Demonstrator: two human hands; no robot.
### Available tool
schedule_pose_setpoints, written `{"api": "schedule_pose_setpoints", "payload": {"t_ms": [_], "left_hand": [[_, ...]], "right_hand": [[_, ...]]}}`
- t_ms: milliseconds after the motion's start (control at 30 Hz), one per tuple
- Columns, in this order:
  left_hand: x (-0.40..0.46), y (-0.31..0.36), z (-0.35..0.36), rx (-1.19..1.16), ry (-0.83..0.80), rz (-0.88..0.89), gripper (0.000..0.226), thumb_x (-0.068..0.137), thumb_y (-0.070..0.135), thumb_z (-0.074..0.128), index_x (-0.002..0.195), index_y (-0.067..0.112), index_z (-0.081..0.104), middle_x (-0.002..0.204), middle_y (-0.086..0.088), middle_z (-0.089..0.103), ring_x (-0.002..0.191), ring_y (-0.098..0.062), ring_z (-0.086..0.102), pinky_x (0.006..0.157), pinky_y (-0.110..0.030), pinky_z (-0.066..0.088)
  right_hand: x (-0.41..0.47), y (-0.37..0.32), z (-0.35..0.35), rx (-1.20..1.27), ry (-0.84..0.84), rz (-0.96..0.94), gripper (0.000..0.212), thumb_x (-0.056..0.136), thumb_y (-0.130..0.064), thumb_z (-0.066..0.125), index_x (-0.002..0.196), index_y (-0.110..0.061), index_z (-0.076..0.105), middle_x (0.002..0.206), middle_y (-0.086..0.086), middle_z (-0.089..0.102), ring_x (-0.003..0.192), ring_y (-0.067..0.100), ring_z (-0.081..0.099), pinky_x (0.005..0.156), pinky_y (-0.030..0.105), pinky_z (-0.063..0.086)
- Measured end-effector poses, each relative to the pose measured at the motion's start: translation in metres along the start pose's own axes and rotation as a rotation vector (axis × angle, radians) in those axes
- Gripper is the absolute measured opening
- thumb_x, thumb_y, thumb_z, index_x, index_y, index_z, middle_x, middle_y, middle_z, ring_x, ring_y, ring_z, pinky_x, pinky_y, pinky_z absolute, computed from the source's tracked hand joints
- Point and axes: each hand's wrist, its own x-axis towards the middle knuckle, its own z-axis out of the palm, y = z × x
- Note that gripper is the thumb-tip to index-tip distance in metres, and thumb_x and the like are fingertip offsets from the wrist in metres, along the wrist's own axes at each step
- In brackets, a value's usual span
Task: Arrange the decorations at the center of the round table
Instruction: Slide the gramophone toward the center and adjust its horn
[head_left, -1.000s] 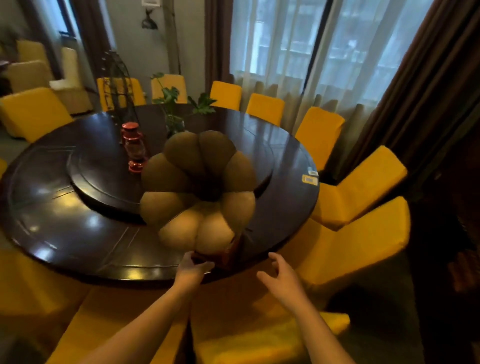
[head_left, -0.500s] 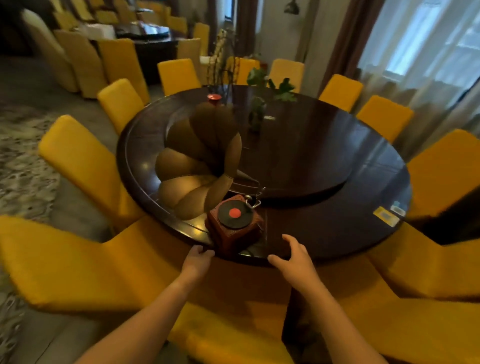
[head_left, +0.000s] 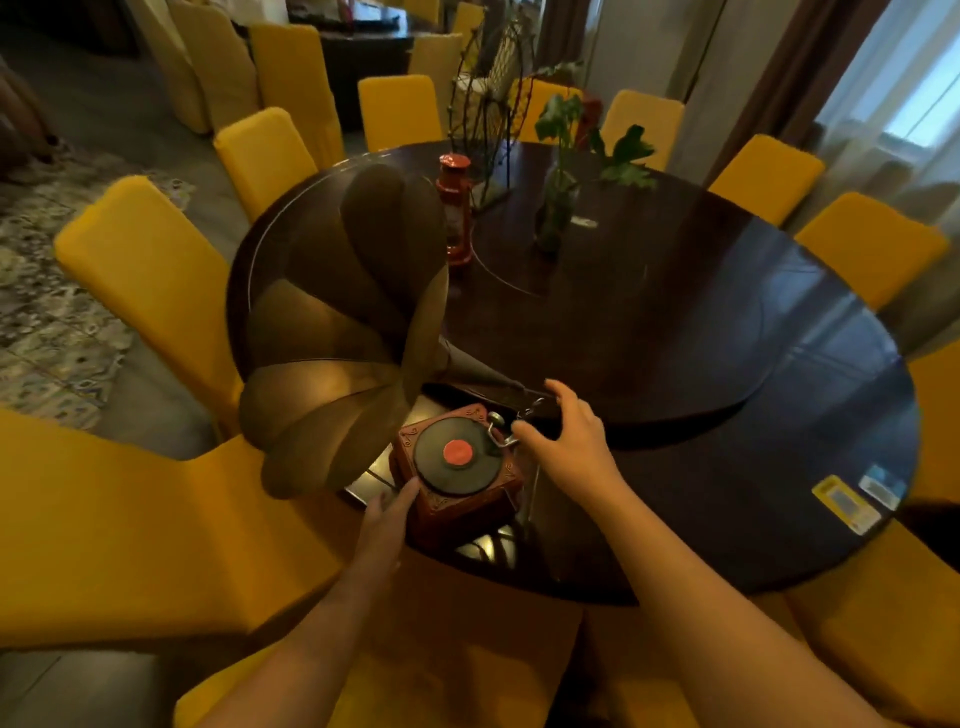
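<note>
With our left hand (head_left: 387, 525) flat on its base and right hand (head_left: 563, 441), fingers apart, by the arm, the gramophone (head_left: 457, 467) sits at the table's (head_left: 701, 338) near edge, and its heavy horn (head_left: 337, 332) may tip it leftward.
</note>
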Motion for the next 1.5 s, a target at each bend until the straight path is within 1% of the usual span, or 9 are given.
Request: {"api": "schedule_pose_setpoints", "payload": {"t_ms": [100,233,333,400,633,867,1033,1233,1500], "left_hand": [[0.015,0.003,0.016,-0.022,-0.011,0.094,0.080,0.082,0.050,0.069,0.149,0.021,0.035,0.105,0.009,0.055,0.091,-0.007,0.057,0.071,-0.029,0.050],[0.019,0.000,0.027,-0.005,-0.014,0.128,0.082,0.080,0.055,0.073,0.149,0.026,0.038,0.140,-0.007,0.055,0.125,-0.029,0.055,0.104,-0.048,0.048],[0.022,-0.008,0.030,0.078,0.084,0.090,0.084,0.075,0.065,0.070,0.147,0.032,0.039,0.147,-0.010,0.042,0.133,-0.034,0.046,0.108,-0.049,0.043],[0.026,-0.017,0.033,0.115,0.126,0.076,0.080,0.076,0.070,0.065,0.144,0.035,0.042,0.149,-0.012,0.031,0.136,-0.038,0.038,0.109,-0.051,0.040],[0.040,-0.026,0.046,0.212,0.228,0.011,0.070,0.081,0.078,0.047,0.138,0.038,0.046,0.141,-0.013,0.032,0.131,-0.038,0.039,0.106,-0.047,0.036],[0.038,-0.032,0.063,0.092,0.254,-0.053,0.091,0.065,0.089,0.051,0.137,0.035,0.057,0.148,-0.009,0.048,0.143,-0.038,0.032,0.120,-0.053,0.024],[0.033,-0.029,0.079,-0.166,0.201,0.049,0.093,0.050,0.080,0.075,0.126,0.029,0.064,0.112,-0.001,0.076,0.108,-0.024,0.070,0.098,-0.040,0.053],[0.029,-0.020,0.085,-0.239,0.182,0.090,0.056,0.074,0.054,0.077,0.120,0.024,0.066,0.101,0.000,0.079,0.090,-0.019,0.076,0.066,-0.023,0.059],[0.022,-0.012,0.096,-0.315,0.217,0.078,0.038,0.081,0.044,0.074,0.109,0.019,0.073,0.096,-0.010,0.079,0.084,-0.026,0.077,0.065,-0.031,0.060]], "right_hand": [[0.028,-0.005,0.005,-0.035,-0.048,-0.038,0.068,0.086,-0.057,0.060,0.145,-0.033,0.036,0.148,0.004,0.037,0.139,0.028,0.026,0.109,0.047,0.032],[0.046,-0.010,0.016,-0.084,-0.100,-0.123,0.053,0.091,-0.054,0.055,0.138,-0.032,0.044,0.138,0.006,0.047,0.131,0.028,0.039,0.106,0.047,0.038],[0.054,-0.011,0.021,-0.084,-0.123,-0.188,0.039,0.095,-0.049,0.052,0.131,-0.033,0.049,0.126,0.001,0.057,0.107,0.013,0.057,0.080,0.024,0.049],[0.058,-0.008,0.020,-0.117,-0.118,-0.225,0.028,0.097,-0.045,0.051,0.123,-0.036,0.051,0.117,-0.003,0.062,0.085,0.002,0.059,0.061,0.016,0.043],[0.074,-0.005,0.007,-0.417,-0.146,-0.399,0.023,0.099,-0.035,0.047,0.117,-0.026,0.059,0.103,0.002,0.066,0.093,0.028,0.062,0.077,0.046,0.050],[0.094,0.006,-0.002,-0.465,-0.161,-0.561,0.021,0.099,-0.031,0.048,0.114,-0.026,0.062,0.097,0.006,0.072,0.085,0.034,0.065,0.068,0.042,0.050],[0.108,0.011,-0.011,-0.379,-0.168,-0.589,0.022,0.098,-0.025,0.050,0.114,-0.022,0.064,0.095,0.008,0.073,0.086,0.033,0.065,0.070,0.042,0.051],[0.112,0.013,-0.016,-0.307,-0.130,-0.606,0.019,0.097,-0.021,0.053,0.111,-0.020,0.066,0.090,0.006,0.073,0.081,0.029,0.066,0.067,0.040,0.053],[0.109,-0.001,-0.032,-0.378,-0.094,-0.674,0.025,0.094,-0.016,0.057,0.118,-0.016,0.065,0.097,0.008,0.073,0.088,0.034,0.065,0.069,0.039,0.050]]}}
